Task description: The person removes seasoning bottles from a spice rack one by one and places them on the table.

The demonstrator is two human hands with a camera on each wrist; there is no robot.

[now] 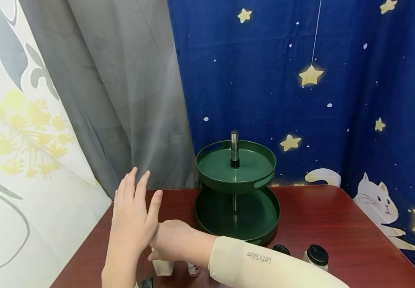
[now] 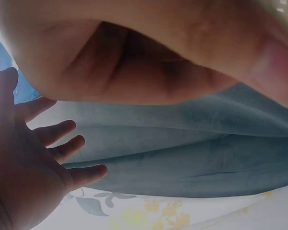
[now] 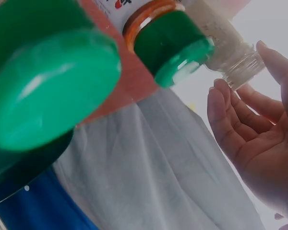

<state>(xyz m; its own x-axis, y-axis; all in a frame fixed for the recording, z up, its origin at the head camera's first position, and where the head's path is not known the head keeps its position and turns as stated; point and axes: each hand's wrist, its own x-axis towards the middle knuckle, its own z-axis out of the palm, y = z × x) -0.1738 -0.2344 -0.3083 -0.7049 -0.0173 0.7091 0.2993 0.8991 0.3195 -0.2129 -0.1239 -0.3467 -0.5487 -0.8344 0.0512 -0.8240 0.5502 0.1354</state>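
My right hand (image 1: pixel 178 242) reaches across to the left, its fingers curled and thumb low. In the right wrist view, the thumb and fingers of that hand (image 3: pixel 259 124) pinch the threaded neck of a clear glass jar (image 3: pixel 230 52) with pale contents. In the head view the lower part of this jar (image 1: pixel 163 269) shows under the hand; its top is hidden. My left hand (image 1: pixel 132 216) is raised with fingers straight and spread, its wrist beside the right hand. The right hand's curled fingers (image 2: pixel 158 81) loom close in the left wrist view.
A green two-tier round tray (image 1: pixel 236 182) stands on the dark red table (image 1: pixel 312 216). Jars with black lids (image 1: pixel 317 255) stand near the right forearm. A labelled bottle (image 1: pixel 194 270) is partly hidden by it. Green caps (image 3: pixel 175 48) show in the right wrist view. Curtains (image 1: pixel 258 92) hang behind.
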